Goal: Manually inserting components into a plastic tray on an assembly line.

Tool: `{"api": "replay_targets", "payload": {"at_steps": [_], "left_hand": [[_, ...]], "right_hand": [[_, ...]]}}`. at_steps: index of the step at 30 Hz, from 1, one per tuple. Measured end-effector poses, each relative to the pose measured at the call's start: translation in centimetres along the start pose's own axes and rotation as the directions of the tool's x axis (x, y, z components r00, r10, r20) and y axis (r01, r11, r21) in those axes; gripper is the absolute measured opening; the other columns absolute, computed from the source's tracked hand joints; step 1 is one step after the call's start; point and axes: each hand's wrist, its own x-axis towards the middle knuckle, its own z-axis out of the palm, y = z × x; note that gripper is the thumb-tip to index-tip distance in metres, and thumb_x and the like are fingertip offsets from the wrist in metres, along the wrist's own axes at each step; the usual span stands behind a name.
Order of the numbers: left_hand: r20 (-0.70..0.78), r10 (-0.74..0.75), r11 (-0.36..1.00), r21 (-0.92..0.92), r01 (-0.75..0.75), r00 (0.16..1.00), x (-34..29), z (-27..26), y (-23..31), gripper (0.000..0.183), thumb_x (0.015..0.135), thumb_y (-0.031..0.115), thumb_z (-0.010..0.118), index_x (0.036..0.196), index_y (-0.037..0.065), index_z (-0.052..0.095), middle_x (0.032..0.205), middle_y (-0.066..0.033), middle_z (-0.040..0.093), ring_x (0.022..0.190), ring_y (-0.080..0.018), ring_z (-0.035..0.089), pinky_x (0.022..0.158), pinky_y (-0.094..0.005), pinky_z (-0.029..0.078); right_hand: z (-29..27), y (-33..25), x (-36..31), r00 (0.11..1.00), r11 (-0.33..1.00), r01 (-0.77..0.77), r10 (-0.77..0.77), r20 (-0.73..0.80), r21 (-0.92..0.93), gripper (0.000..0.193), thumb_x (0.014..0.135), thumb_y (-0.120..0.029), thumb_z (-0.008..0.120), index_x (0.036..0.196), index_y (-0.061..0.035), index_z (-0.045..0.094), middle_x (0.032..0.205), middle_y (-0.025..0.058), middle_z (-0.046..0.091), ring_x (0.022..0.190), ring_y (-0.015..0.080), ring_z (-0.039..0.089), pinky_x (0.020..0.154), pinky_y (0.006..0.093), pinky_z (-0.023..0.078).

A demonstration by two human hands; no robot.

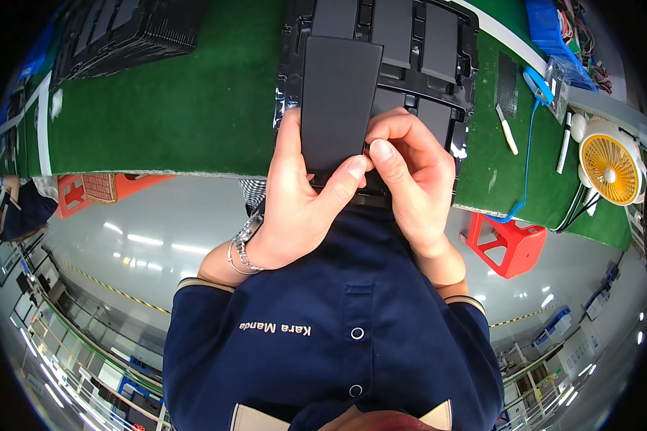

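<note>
Shows a panel (340,97) between left hand (302,208) and right hand (417,176), over a tray (470,86) on the bench (194,126), perhaps touching that tray, hard to tell; has other panels (439,43) in the tray. Has a stack (140,43) well apart to the left, and to the right a tool (507,130), then a fan (609,174), with a bin (553,44) behind. Shows a stool (519,248) on the floor before the bench's right part.
</note>
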Motion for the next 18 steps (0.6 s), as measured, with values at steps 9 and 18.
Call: {"api": "replay_targets", "payload": {"at_steps": [9, 18], "left_hand": [[-0.032, 0.020, 1.000, 0.001, -0.020, 0.999, -0.2, 0.1, -0.2, 0.042, 0.091, 0.001, 0.060, 0.124, -0.001, 0.035, 0.100, -0.0076, 0.058, 0.077, -0.0098, 0.062, 0.069, -0.0239, 0.054], [0.458, -0.378, 0.672, -0.462, 0.579, 0.805, 0.4, -0.8, 1.1, 0.029, 0.101, 0.029, 0.042, 0.108, 0.002, 0.047, 0.061, -0.0001, 0.044, 0.048, -0.0095, 0.042, 0.045, -0.0227, 0.033]], "right_hand": [[0.3, 0.4, -0.1, 0.999, 0.997, 0.032, -0.033, -0.010, -0.068, 0.010, 0.096, -0.004, 0.057, 0.092, 0.0051, 0.056, 0.090, 0.0064, 0.052, 0.070, 0.0112, 0.057, 0.064, 0.0245, 0.047], [-2.3, -0.7, 1.5, 0.991, 0.961, 0.121, -0.130, -0.020, -0.248, 0.033, 0.091, -0.017, 0.066, 0.116, 0.0011, 0.055, 0.112, 0.0074, 0.056, 0.099, 0.0128, 0.053, 0.088, 0.0270, 0.044]]}}
